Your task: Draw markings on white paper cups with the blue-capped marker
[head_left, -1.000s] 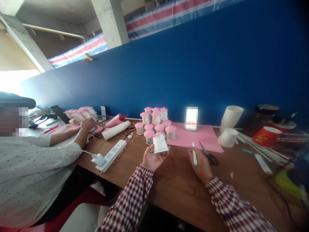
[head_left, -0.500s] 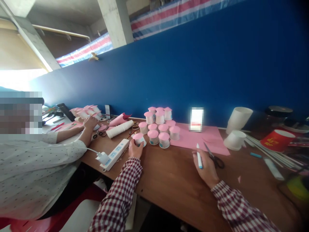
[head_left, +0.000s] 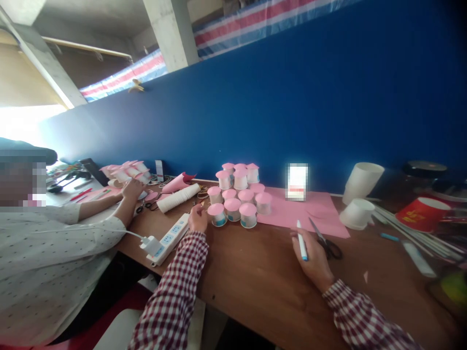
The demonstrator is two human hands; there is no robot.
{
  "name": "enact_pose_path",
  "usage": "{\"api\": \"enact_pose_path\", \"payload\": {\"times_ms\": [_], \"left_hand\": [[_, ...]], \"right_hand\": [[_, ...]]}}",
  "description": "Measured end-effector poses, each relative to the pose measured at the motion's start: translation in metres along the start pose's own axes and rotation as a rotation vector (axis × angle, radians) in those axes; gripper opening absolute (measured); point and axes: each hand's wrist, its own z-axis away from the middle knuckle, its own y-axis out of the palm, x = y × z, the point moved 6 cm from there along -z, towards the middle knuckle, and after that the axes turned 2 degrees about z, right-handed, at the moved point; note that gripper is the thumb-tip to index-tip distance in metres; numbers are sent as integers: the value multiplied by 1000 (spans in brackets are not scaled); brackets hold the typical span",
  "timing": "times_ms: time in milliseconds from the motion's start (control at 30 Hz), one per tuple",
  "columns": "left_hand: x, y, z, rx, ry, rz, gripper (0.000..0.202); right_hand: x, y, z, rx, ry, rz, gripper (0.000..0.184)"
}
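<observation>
My left hand (head_left: 198, 218) is just left of a white paper cup with a pink cone top (head_left: 217, 215), apart from it. Its fingers are loosely curled and parted, with nothing visibly held. This cup stands at the front left of a cluster of several similar pink-topped cups (head_left: 248, 215). My right hand (head_left: 314, 255) is closed around a white glue-stick-like marker with a blue end (head_left: 302, 243), held upright at a slant above the table. Scissors with dark handles (head_left: 328, 243) lie beside that hand, partly on a pink paper sheet (head_left: 292, 209).
A power strip (head_left: 170, 238) with a plugged-in charger lies left of my left arm. Behind it is a stack of white cups (head_left: 178, 198). White cups (head_left: 357, 214), a red cup (head_left: 423, 214) and paper sticks are at right. A co-worker's hands (head_left: 133, 188) work at far left.
My left hand has let go of the pink-topped cup and drawn away to the left. That cup now stands against the cluster. My right hand keeps hold of the marker.
</observation>
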Motion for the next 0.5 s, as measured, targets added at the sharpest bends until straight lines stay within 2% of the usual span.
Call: {"api": "enact_pose_path", "payload": {"times_ms": [67,133,200,333,500], "left_hand": [[-8,7,-26,48,-3,55,51],[-17,19,-48,146,10,109,62],[-23,28,-63,240,22,142,63],[-21,38,-75,368,21,183,58],[-8,46,-83,384,35,202,76]], "right_hand": [[0,0,0,4,2,-6,25],[1,-1,-1,-1,0,8,25],[1,-3,-1,-6,-2,28,24],[1,-4,-2,-17,-5,40,23],[1,-1,-2,19,14,31,23]]}}
